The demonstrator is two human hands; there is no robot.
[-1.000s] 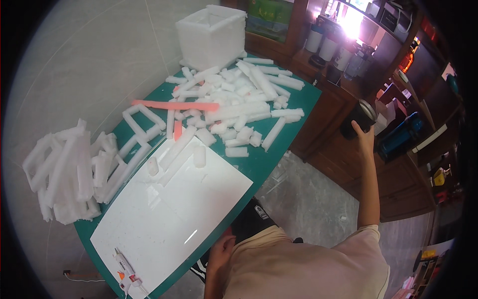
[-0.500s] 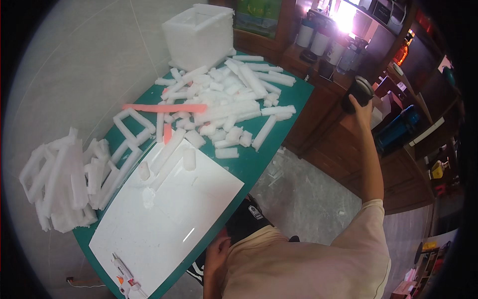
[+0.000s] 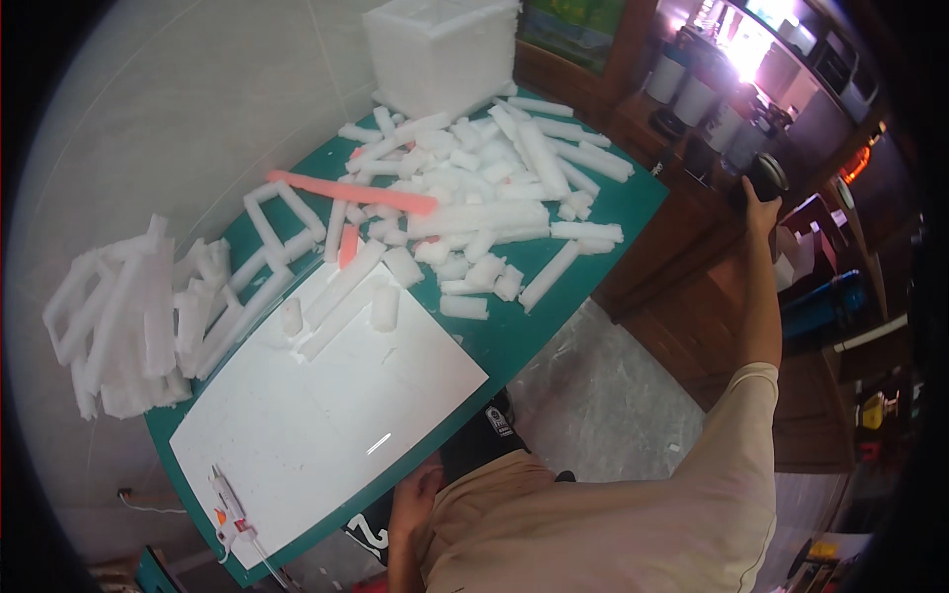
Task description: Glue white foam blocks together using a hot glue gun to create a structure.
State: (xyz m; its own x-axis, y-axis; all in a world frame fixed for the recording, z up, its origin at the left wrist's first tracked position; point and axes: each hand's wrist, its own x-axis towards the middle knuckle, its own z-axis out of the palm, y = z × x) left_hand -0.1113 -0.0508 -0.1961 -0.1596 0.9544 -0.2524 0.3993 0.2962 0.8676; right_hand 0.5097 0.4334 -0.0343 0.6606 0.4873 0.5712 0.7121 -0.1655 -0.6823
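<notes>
From my distant seat I look down past the wearer's tan shirt (image 3: 603,534). The right arm stretches far out to the right, and the right hand (image 3: 763,203) grasps a dark cup (image 3: 771,173) with a rounded top. That cup is at the wooden cabinet (image 3: 662,247), near a row of white canisters (image 3: 695,101); I cannot tell whether its base touches a surface. The left hand (image 3: 418,491) is low by the wearer's lap, just beside the table edge, fingers curled; I cannot tell if anything is inside them. On the green table (image 3: 499,336) I see a white glossy board (image 3: 297,435), with a glue gun (image 3: 227,491) lying at its near end. Beyond the board spreads a heap of white foam pieces (image 3: 479,217), crossed by a pink strip (image 3: 351,191), and behind them stands a white foam box (image 3: 440,64)
</notes>
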